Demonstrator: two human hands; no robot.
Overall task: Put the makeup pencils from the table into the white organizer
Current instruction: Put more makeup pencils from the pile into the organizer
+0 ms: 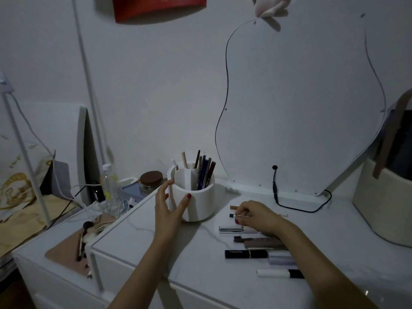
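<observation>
A round white organizer [200, 204] stands on the white table [200, 270], with several pencils [204, 172] upright in its compartments. My left hand [168, 210] cups its left side, thumb and fingers spread against the wall. To the right, my right hand [256, 216] pinches a thin makeup pencil [233, 215] with a dark blue tip, low over the table. A brown-tipped pencil [234, 207] lies just behind it. Several more makeup sticks [247, 254] lie in a row nearer to me, partly under my right forearm.
A wavy-edged mirror [301, 108] leans on the wall behind, its black cable [298, 209] trailing on the table. A cream basket [383, 204] stands at the right. Lower left: a side surface with a brush [85, 226], a bottle [109, 184], a jar [151, 180] and cords.
</observation>
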